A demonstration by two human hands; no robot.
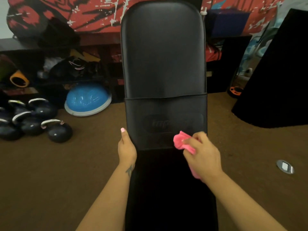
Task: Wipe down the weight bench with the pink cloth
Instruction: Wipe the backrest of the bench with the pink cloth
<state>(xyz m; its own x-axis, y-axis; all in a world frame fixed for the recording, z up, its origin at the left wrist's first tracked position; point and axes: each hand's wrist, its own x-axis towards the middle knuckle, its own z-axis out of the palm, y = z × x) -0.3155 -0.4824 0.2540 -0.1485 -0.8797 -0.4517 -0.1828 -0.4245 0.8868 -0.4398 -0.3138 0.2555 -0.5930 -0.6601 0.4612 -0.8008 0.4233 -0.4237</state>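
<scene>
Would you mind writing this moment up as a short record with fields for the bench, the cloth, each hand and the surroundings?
bench: black padded weight bench, backrest raised, running away from the camera
cloth: pink cloth, bunched, pressed on the lower backrest pad near its right edge
right hand: right hand grips the cloth
left hand: left hand rests along the bench's left edge, fingers straight
floor left: dark kettlebells and a blue balance dome on brown carpet
wiping progress: cannot tell
</scene>
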